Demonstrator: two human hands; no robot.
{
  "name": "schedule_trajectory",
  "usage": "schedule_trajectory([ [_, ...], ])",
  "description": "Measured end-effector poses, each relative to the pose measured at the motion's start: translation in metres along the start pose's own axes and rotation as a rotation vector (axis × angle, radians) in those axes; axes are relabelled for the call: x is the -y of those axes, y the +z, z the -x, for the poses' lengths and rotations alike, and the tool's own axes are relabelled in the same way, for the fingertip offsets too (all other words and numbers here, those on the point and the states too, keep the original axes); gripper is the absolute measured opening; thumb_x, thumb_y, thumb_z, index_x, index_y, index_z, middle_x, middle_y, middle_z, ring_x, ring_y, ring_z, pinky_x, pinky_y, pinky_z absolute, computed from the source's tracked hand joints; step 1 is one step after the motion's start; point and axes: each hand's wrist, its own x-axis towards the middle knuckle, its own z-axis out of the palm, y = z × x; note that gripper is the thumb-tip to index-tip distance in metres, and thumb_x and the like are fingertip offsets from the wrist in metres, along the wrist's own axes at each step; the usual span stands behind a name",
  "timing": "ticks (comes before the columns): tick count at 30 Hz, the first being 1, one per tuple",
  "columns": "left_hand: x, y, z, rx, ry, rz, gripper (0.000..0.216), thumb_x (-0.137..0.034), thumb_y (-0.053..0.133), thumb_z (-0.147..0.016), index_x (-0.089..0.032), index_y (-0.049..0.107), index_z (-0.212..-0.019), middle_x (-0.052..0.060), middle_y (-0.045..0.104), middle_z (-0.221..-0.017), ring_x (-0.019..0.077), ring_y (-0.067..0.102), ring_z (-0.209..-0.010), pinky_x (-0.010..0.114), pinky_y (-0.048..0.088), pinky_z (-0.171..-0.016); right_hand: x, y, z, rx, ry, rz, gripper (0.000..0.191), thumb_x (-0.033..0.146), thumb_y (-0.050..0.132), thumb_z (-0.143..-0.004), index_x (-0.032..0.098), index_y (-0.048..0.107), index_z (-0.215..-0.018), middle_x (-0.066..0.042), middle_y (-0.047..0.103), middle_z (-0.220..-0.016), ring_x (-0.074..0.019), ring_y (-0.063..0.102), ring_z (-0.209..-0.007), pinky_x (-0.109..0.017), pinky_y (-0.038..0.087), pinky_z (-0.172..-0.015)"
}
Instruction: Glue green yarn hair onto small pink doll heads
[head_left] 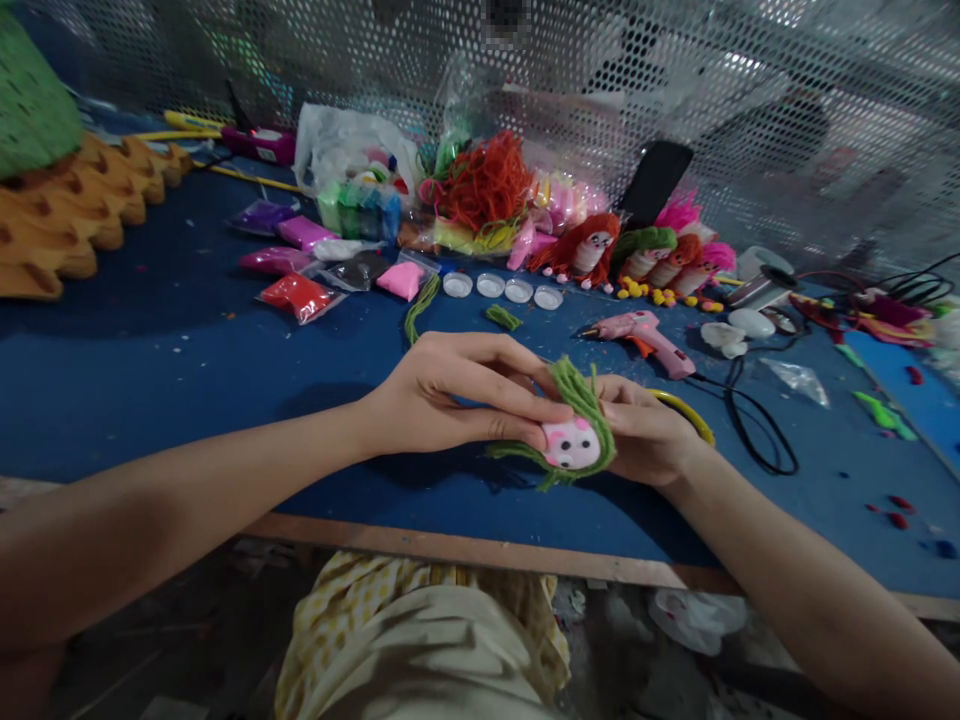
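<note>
Above the front of the blue table, both hands hold a small doll head (pixel 574 446) with a pale pink face, dark eyes and green yarn hair (pixel 576 382). My left hand (pixel 457 392) comes from the left, its fingers pinching the face's left side and top. From the right, my right hand (pixel 641 425) grips the hair side; most of its fingertips are hidden behind the head. Green strands hang out below and to the left of the face. Beyond the hands lie a short green yarn piece (pixel 503 318) and a longer green strand (pixel 422 308).
A pink glue gun (pixel 641 335) with a black cord (pixel 765 450) lies right of centre. Finished yarn-haired dolls (pixel 598 252) line the back, beside orange yarn (pixel 491 185). Small clear dishes (pixel 491 286) and bagged clay (pixel 300 295) stand further left. An orange wavy-edged object (pixel 97 215) fills the far left.
</note>
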Motion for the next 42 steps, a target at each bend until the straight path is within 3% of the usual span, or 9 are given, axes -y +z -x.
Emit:
schedule_trajectory([
  [4,0.002,0.0,0.001,-0.001,-0.094,0.063,0.021,-0.034,0.086,-0.077,-0.029,0.084,-0.097,0.007,0.079,-0.101,0.0203,0.075,-0.086,0.029,0.061,-0.078,0.001,0.001,0.0,-0.003,-0.031,0.003,0.028,0.044,0.089,-0.067,0.02,0.076,-0.072,0.0,0.066,-0.061,-0.0101,0.059,-0.053,-0.024,0.051,-0.056],
  [8,0.008,0.001,0.004,-0.011,-0.032,0.082,0.071,-0.038,0.094,-0.065,-0.03,0.07,-0.131,0.008,0.074,-0.121,0.0229,0.074,-0.094,0.033,0.062,-0.083,0.005,0.005,-0.003,-0.085,-0.114,0.008,0.027,0.044,0.091,-0.064,0.023,0.076,-0.072,0.001,0.066,-0.064,-0.0108,0.06,-0.056,-0.024,0.05,-0.057],
  [10,0.01,0.002,0.005,-0.028,0.024,-0.018,0.079,-0.039,0.095,-0.062,-0.03,0.065,-0.135,0.009,0.07,-0.127,0.0244,0.072,-0.104,0.033,0.062,-0.088,0.004,0.006,-0.004,-0.117,-0.135,-0.002,0.027,0.042,0.092,-0.064,0.023,0.075,-0.071,0.002,0.066,-0.064,-0.0107,0.06,-0.057,-0.023,0.049,-0.057],
  [15,0.008,0.003,0.003,0.01,0.118,-0.437,0.048,-0.028,0.086,-0.077,-0.023,0.07,-0.122,0.007,0.072,-0.113,0.0176,0.07,-0.104,0.026,0.057,-0.092,-0.003,0.007,-0.009,-0.208,-0.135,0.029,0.031,0.043,0.091,-0.066,0.02,0.072,-0.071,0.001,0.068,-0.069,-0.0108,0.061,-0.064,-0.024,0.051,-0.067],
  [19,0.007,0.0,0.001,0.031,0.065,-0.538,0.043,-0.027,0.083,-0.081,-0.02,0.07,-0.121,0.008,0.074,-0.113,0.0187,0.07,-0.106,0.028,0.056,-0.095,-0.005,0.005,-0.01,-0.231,-0.153,0.074,0.028,0.046,0.087,-0.072,0.021,0.074,-0.075,0.0,0.069,-0.073,-0.0134,0.063,-0.069,-0.028,0.052,-0.072],
  [23,0.01,-0.002,0.001,0.035,-0.011,-0.491,0.047,-0.032,0.083,-0.08,-0.02,0.069,-0.124,0.008,0.076,-0.113,0.0198,0.072,-0.102,0.03,0.057,-0.095,-0.003,0.005,-0.008,-0.255,-0.185,0.099,0.029,0.049,0.086,-0.071,0.022,0.077,-0.079,-0.001,0.073,-0.08,-0.0156,0.065,-0.076,-0.029,0.052,-0.076],
  [26,0.011,-0.001,0.002,0.027,-0.085,-0.393,0.056,-0.029,0.085,-0.077,-0.019,0.065,-0.129,0.008,0.075,-0.12,0.0187,0.073,-0.103,0.028,0.058,-0.096,-0.004,0.003,-0.007,-0.299,-0.164,0.124,0.025,0.044,0.087,-0.072,0.021,0.076,-0.077,0.0,0.072,-0.077,-0.0129,0.062,-0.07,-0.027,0.05,-0.071],
  [34,0.015,-0.001,0.003,0.044,-0.112,-0.274,0.059,-0.025,0.086,-0.076,-0.02,0.064,-0.13,0.007,0.073,-0.125,0.0185,0.072,-0.109,0.028,0.057,-0.102,-0.007,-0.001,-0.01,-0.27,-0.102,0.062,0.024,0.038,0.091,-0.068,0.02,0.077,-0.074,0.001,0.073,-0.078,-0.0101,0.063,-0.072,-0.023,0.049,-0.072],
  [42,0.014,-0.004,0.001,0.049,-0.259,-0.179,0.062,-0.022,0.083,-0.075,-0.021,0.06,-0.132,0.008,0.071,-0.125,0.0213,0.07,-0.113,0.033,0.057,-0.102,-0.003,0.004,-0.009,-0.233,-0.11,0.037,0.028,0.046,0.086,-0.073,0.02,0.078,-0.078,-0.003,0.077,-0.085,-0.0162,0.068,-0.082,-0.029,0.051,-0.081],
])
